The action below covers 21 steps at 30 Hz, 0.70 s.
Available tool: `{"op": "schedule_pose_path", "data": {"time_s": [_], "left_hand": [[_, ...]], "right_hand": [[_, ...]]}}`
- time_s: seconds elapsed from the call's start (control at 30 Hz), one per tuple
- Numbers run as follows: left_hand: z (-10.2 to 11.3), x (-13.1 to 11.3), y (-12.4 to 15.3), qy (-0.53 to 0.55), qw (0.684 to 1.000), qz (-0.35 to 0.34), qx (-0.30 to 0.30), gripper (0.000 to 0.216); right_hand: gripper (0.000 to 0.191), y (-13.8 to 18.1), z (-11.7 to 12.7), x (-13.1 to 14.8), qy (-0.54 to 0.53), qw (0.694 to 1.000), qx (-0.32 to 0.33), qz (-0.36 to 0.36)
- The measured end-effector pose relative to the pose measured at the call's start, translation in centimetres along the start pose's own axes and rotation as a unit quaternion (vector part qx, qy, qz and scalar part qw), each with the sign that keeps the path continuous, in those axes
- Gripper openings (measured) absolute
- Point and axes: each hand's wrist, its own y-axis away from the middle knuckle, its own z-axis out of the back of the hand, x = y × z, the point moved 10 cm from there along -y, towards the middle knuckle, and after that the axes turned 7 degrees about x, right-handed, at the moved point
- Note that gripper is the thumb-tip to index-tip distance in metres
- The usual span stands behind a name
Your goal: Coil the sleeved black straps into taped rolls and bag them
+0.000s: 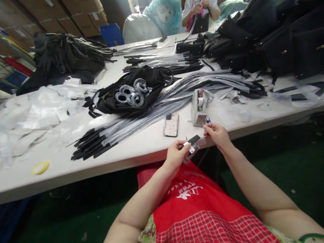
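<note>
My left hand is closed on a black strap end wrapped in clear plastic, with a small white tag pinched under the thumb, just below the table's front edge. My right hand pinches the other side of the same wrapped strap, fingers together. A tape dispenser stands on the table right behind my hands, with a small blue object beside its base. A phone lies flat to the left of the dispenser.
Long black straps in plastic sleeves fan across the white table. A black bag holds tape rolls. White plastic scraps lie left, a yellow tape ring near the front. Black handbags pile at back right; another person works behind.
</note>
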Motion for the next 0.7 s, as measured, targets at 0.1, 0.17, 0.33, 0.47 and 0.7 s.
{"op": "schedule_pose_path", "data": {"time_s": [0.1,0.17,0.33,0.47,0.7], "left_hand": [[0.0,0.1,-0.2,-0.033,0.999,-0.018,-0.007,0.046],[-0.1,0.2,-0.3,-0.047,0.998,-0.028,-0.010,0.044],[-0.1,0.1,-0.6,-0.062,0.997,-0.047,-0.016,0.041],[0.0,0.0,-0.4,-0.071,0.996,-0.052,-0.018,0.041],[-0.4,0.1,-0.1,-0.061,0.997,-0.042,-0.013,0.041]], "right_hand": [[0.038,3.8,-2.6,2.6,-0.035,0.994,0.100,0.026],[0.035,6.2,-4.7,3.3,-0.055,0.983,0.173,0.019],[0.037,8.6,-6.8,1.1,-0.045,0.974,0.222,-0.026],[0.041,8.3,-6.6,-0.6,-0.030,0.979,0.196,-0.047],[0.046,7.9,-6.5,-1.8,-0.023,0.983,0.168,-0.067]]}}
